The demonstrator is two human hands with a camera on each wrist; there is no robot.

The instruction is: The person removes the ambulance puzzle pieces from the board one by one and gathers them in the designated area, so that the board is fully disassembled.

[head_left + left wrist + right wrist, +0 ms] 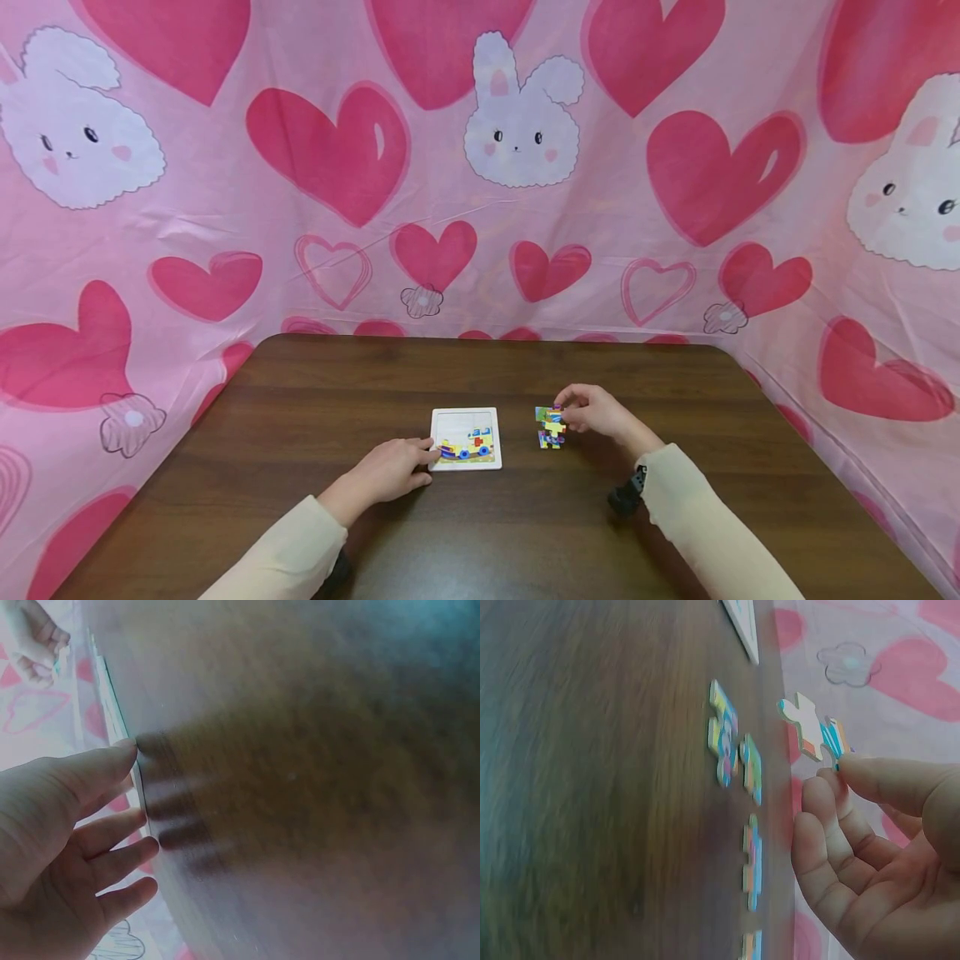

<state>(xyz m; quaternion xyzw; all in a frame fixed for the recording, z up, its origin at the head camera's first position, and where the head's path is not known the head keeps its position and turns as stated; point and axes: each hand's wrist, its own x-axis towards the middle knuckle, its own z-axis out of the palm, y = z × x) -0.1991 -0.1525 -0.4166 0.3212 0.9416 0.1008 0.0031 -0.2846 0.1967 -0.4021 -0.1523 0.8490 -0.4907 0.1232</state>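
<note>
A white-framed jigsaw tray [465,467] lies on the table, with joined pieces showing a yellow and blue vehicle [480,440] in its lower part. My left hand [390,469] rests at the tray's left edge, its fingers fairly straight and touching the frame. To the right of the tray, my right hand [596,410] pinches a jigsaw piece [808,727] between thumb and fingertips, raised off the table. Below that piece, in the right wrist view, lie several loose pieces, among them a yellow and purple one [724,735] and a greenish one [751,769].
The brown wooden table [495,533] extends around both hands. Behind it and at the sides hangs a pink cloth [450,200] printed with hearts and rabbits. A dark wrist device [626,493] sits beneath the right sleeve.
</note>
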